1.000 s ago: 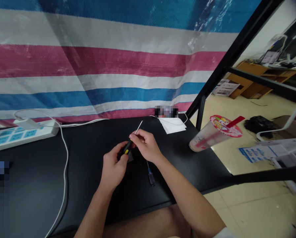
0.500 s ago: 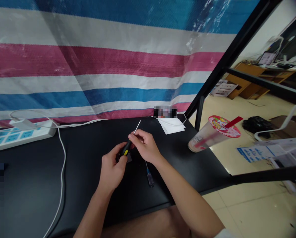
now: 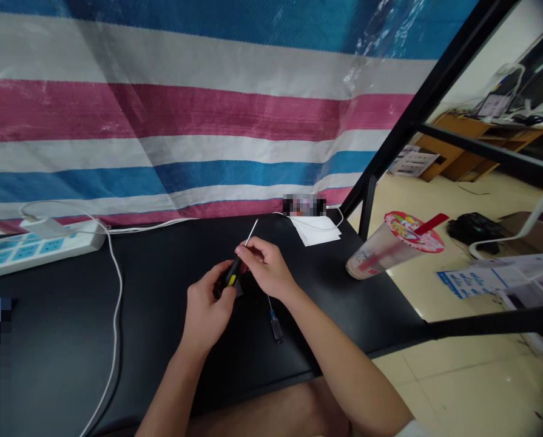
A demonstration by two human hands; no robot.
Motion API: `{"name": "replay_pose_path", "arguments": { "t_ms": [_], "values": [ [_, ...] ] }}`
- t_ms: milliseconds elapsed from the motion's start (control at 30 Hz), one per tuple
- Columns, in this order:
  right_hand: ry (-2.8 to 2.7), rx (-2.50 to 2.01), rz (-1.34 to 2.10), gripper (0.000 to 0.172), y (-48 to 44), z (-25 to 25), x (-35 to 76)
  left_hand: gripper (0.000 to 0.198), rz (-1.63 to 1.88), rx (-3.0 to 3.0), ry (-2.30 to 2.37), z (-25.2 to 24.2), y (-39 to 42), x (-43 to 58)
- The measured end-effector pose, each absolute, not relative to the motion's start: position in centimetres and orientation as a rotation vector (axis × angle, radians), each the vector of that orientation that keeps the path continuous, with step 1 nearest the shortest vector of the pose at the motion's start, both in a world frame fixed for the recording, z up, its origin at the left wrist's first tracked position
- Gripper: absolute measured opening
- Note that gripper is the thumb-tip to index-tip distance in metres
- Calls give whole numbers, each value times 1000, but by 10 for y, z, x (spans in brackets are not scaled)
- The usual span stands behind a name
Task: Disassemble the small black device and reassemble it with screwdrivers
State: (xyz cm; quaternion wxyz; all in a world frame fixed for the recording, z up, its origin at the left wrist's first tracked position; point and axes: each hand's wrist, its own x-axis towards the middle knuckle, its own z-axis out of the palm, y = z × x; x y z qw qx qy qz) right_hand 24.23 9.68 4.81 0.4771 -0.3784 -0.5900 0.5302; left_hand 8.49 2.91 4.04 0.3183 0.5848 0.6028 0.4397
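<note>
A screwdriver [image 3: 233, 272] with a black and yellow handle is held between my two hands, its metal shaft pointing up and away to the right. My left hand [image 3: 210, 300] is closed around the rear of the handle. With fingers pinched at the front of the handle, near the shaft, my right hand [image 3: 267, 267] grips the same tool. On the black tabletop [image 3: 162, 315], just below my right hand, lies a second screwdriver [image 3: 276, 326] with a dark, see-through handle. Something small and pale under my left fingers is mostly hidden.
A white power strip [image 3: 43, 249] with a plugged-in adapter lies at left, its white cable [image 3: 118, 303] running toward me. White paper [image 3: 315, 230] rests at the back. A plastic cup [image 3: 380, 249] with a red straw stands near the right edge. Striped sheeting [image 3: 184, 115] hangs behind.
Both hands keep the same hold on the screwdriver, with hardly any movement. The whole view has shifted very slightly.
</note>
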Motion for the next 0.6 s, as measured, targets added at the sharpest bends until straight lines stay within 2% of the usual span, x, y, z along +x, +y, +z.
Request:
{"name": "replay_pose_path", "arguments": {
  "t_ms": [600],
  "values": [
    [-1475,-930,1284,27,95,50,242,40,1170,1557,1567,40,29,85]
  ]
}}
